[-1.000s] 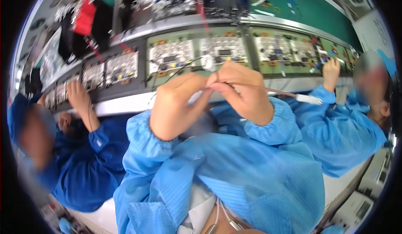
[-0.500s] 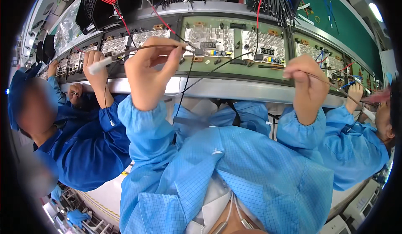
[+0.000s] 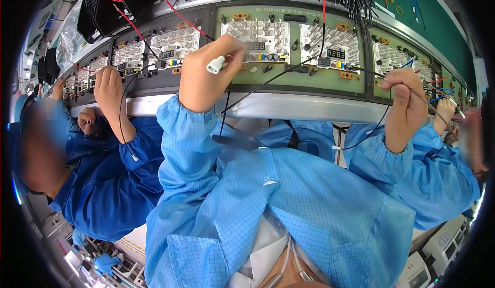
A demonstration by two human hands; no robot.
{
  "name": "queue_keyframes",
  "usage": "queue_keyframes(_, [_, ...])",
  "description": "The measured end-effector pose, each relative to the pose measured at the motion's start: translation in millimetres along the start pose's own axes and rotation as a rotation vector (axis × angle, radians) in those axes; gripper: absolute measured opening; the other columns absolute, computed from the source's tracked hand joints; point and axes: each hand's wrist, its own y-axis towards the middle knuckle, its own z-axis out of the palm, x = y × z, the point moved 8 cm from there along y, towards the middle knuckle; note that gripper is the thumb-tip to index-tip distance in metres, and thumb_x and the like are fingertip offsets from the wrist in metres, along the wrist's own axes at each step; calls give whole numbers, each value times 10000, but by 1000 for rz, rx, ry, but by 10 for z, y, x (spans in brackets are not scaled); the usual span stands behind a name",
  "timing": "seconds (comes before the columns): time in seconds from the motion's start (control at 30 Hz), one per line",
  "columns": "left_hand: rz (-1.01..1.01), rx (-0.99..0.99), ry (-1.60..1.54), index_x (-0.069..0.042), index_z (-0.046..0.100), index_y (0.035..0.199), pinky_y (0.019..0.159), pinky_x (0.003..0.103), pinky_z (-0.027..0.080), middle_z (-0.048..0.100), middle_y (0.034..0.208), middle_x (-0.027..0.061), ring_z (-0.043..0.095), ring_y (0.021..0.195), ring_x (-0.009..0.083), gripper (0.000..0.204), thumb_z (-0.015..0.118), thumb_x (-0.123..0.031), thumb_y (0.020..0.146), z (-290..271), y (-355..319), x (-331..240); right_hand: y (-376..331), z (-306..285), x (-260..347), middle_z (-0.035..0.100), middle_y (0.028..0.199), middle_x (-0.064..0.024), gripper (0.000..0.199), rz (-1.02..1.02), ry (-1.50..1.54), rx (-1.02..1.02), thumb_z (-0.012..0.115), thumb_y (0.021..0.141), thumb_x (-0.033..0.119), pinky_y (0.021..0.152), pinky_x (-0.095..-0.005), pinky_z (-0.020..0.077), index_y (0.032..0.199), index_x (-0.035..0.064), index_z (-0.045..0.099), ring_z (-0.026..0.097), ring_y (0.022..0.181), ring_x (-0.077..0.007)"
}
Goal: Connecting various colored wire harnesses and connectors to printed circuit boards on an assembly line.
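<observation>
Thin brown wire slants down rightward from the right hand's closed pinch, while the left hand, hold hidden, hovers by a white rectangular circuit board.

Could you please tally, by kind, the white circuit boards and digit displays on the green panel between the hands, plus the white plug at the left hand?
White circuit boards: 2
Digit displays: 2
White plug: 1
Total: 5
</observation>
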Motion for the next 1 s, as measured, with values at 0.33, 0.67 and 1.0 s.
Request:
queue_keyframes(0.33, [21,77,4,-32,616,866,625,279,535,673,780,101,696,736,205,125,657,36,770,-9,75,-4,46,46,-54,601,859,-95,256,27,4,12,522,980,185,665,-232,447,889,-43,593,555,743,-134])
queue_keyframes(0.67, [101,54,61,-34,610,858,618,292,533,662,752,115,697,717,240,108,663,9,774,12,164,-7,102,82,-117,613,866,-80,210,86,-100,55,504,978,123,665,-237,452,902,-47,601,570,743,-132])
queue_keyframes(1.0, [55,37,19,-5,605,812,618,285,541,634,694,107,665,632,185,58,648,5,775,-10,200,-15,212,431,-436,637,817,-107,130,20,-434,205,536,910,37,645,-278,474,890,-63,617,618,690,-187])
